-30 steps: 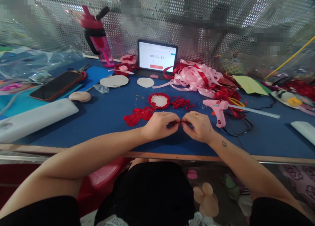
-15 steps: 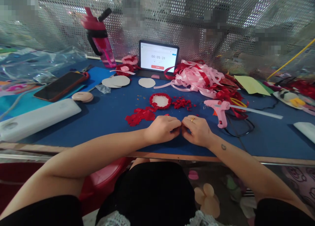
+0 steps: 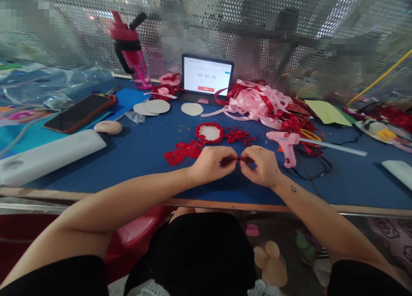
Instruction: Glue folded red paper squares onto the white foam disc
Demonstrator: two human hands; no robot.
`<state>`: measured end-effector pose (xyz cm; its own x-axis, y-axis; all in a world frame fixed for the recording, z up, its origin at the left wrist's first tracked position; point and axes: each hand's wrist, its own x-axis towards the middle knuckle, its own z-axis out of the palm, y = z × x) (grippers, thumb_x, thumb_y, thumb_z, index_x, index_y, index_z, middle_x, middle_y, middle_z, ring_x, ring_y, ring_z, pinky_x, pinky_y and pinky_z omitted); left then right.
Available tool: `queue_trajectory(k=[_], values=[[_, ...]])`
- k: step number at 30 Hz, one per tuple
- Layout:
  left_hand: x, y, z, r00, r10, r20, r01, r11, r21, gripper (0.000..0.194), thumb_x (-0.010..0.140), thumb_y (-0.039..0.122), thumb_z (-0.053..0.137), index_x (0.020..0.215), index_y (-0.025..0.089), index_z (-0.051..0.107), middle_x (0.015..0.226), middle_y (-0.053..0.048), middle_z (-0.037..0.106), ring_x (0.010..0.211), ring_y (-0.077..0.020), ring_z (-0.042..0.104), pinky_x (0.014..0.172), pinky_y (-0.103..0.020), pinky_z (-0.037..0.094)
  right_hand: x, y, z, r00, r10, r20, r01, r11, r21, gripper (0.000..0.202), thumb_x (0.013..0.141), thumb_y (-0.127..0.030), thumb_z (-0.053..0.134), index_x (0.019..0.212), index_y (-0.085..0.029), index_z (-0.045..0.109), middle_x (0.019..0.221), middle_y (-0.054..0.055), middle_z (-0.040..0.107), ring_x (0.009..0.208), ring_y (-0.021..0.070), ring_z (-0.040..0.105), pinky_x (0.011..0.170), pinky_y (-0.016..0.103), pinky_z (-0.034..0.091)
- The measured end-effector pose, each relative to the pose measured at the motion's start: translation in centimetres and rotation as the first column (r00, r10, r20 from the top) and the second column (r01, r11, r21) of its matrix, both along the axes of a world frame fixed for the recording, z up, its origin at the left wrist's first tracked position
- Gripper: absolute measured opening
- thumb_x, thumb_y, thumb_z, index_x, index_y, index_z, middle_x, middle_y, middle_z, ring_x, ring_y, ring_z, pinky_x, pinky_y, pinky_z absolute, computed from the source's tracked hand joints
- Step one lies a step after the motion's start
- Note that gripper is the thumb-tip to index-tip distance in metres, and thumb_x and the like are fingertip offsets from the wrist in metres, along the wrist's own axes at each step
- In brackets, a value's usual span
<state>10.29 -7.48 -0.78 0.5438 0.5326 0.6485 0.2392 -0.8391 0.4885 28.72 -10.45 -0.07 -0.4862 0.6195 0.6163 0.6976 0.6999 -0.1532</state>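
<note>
My left hand (image 3: 214,163) and my right hand (image 3: 260,165) meet fingertip to fingertip above the blue table near its front edge. Both are closed in a pinch on a small dark red piece (image 3: 238,159) that shows between them. Just beyond the hands lies a white disc (image 3: 209,132) with a red ruffled border. Flat red pieces (image 3: 182,153) lie beside my left hand, partly behind it. Small folded red bits (image 3: 237,135) are heaped to the right of the disc. A pink glue gun (image 3: 286,145) rests to the right of my right hand.
Behind stand a tablet (image 3: 207,75) and a pink bottle (image 3: 133,55). Pink and red ribbons (image 3: 257,102) pile up at back right. Plain white discs (image 3: 192,109), a phone (image 3: 79,112) and a long white case (image 3: 53,155) lie left and centre. A cord trails from the glue gun.
Both hands have risen slightly and their fingertips have opened up a little, so the dark red piece now shows between them. The tablet's timer reads one second more.
</note>
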Motion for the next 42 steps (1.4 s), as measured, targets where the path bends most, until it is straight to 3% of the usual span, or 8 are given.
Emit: queue_trajectory(k=[16, 21, 24, 27, 30, 34, 39, 42], values=[[-0.1, 0.9, -0.2, 0.999, -0.023, -0.037, 0.015, 0.982, -0.187, 0.017, 0.08, 0.011, 0.052, 0.088, 0.016, 0.066, 0.072, 0.001, 0.068, 0.066, -0.0087, 0.064, 0.062, -0.016, 0.049, 0.4, 0.5, 0.0, 0.998, -0.044, -0.034, 0.044, 0.999, -0.016, 0.008, 0.082, -0.019, 0.047, 0.078, -0.019, 0.053, 0.065, -0.001, 0.057, 0.059, 0.01, 0.052, 0.059, 0.021, 0.041], [-0.2, 1.3, -0.2, 1.0, 0.008, 0.001, -0.008, 0.957, -0.29, 0.019, 0.079, 0.009, 0.049, 0.09, 0.015, 0.064, 0.076, -0.001, 0.069, 0.065, -0.0091, 0.066, 0.063, -0.016, 0.052, 1.8, 2.0, -0.4, 0.956, -0.282, -0.077, 0.28, 0.959, -0.04, 0.013, 0.082, -0.027, 0.047, 0.073, -0.019, 0.052, 0.059, -0.002, 0.055, 0.053, 0.0099, 0.05, 0.054, 0.022, 0.036], [-0.4, 1.5, -0.1, 0.997, 0.034, 0.062, -0.011, 0.939, -0.343, 0.021, 0.079, 0.009, 0.048, 0.094, 0.014, 0.061, 0.081, -0.003, 0.069, 0.069, -0.0094, 0.067, 0.065, -0.017, 0.053, 2.8, 3.1, -0.8, 0.869, -0.494, 0.008, 0.494, 0.868, -0.051, 0.019, 0.081, -0.032, 0.048, 0.068, -0.019, 0.05, 0.055, -0.002, 0.053, 0.054, 0.0119, 0.05, 0.051, 0.024, 0.029], [-0.6, 1.8, 0.1, 0.993, 0.064, 0.099, -0.022, 0.929, -0.37, 0.022, 0.078, 0.009, 0.047, 0.095, 0.012, 0.061, 0.081, -0.004, 0.069, 0.069, -0.0094, 0.067, 0.066, -0.017, 0.053, 3.3, 3.8, -1.1, 0.79, -0.597, 0.142, 0.608, 0.792, -0.049, 0.022, 0.082, -0.036, 0.047, 0.068, -0.019, 0.052, 0.057, 0.0, 0.056, 0.057, 0.0143, 0.052, 0.05, 0.025, 0.023], [-0.8, 2.2, 0.4, 0.986, 0.081, 0.144, -0.023, 0.928, -0.371, 0.021, 0.078, 0.01, 0.047, 0.093, 0.011, 0.061, 0.081, -0.005, 0.068, 0.069, -0.0094, 0.067, 0.066, -0.017, 0.054, 3.4, 3.8, -1.1, 0.784, -0.591, 0.189, 0.612, 0.788, -0.073, 0.016, 0.081, -0.028, 0.046, 0.083, -0.019, 0.059, 0.065, 0.001, 0.06, 0.058, 0.0152, 0.053, 0.05, 0.024, 0.022], [-1.4, 2.9, 1.3, 0.973, 0.115, 0.202, -0.035, 0.932, -0.361, 0.022, 0.077, 0.012, 0.046, 0.092, 0.01, 0.061, 0.082, -0.006, 0.068, 0.069, -0.0095, 0.066, 0.063, -0.017, 0.053, 3.4, 3.8, -1.1, 0.814, -0.561, 0.15, 0.575, 0.814, -0.079, 0.029, 0.076, -0.023, 0.049, 0.104, -0.021, 0.059, 0.064, 0.0, 0.061, 0.057, 0.0155, 0.054, 0.049, 0.024, 0.025], [-2.9, 4.4, 2.6, 0.961, 0.182, 0.206, -0.107, 0.938, -0.33, 0.024, 0.074, 0.011, 0.044, 0.09, 0.009, 0.062, 0.08, -0.006, 0.068, 0.067, -0.0088, 0.064, 0.056, -0.016, 0.049, 3.2, 3.6, -1.0, 0.83, -0.547, 0.109, 0.555, 0.83, -0.054, 0.02, 0.075, -0.023, 0.048, 0.09, -0.021, 0.062, 0.057, -0.001, 0.057, 0.052, 0.0138, 0.051, 0.047, 0.023, 0.024], [-3.6, 5.4, 2.9, 0.985, 0.168, 0.044, -0.15, 0.951, -0.27, 0.022, 0.074, 0.013, 0.044, 0.081, 0.01, 0.064, 0.069, -0.003, 0.066, 0.056, -0.0067, 0.059, 0.054, -0.017, 0.047, 2.8, 3.1, -0.6, 0.858, -0.508, 0.079, 0.512, 0.858, -0.046, 0.013, 0.072, -0.02, 0.049, 0.076, -0.021, 0.061, 0.055, -0.003, 0.056, 0.05, 0.0121, 0.051, 0.048, 0.022, 0.027]])
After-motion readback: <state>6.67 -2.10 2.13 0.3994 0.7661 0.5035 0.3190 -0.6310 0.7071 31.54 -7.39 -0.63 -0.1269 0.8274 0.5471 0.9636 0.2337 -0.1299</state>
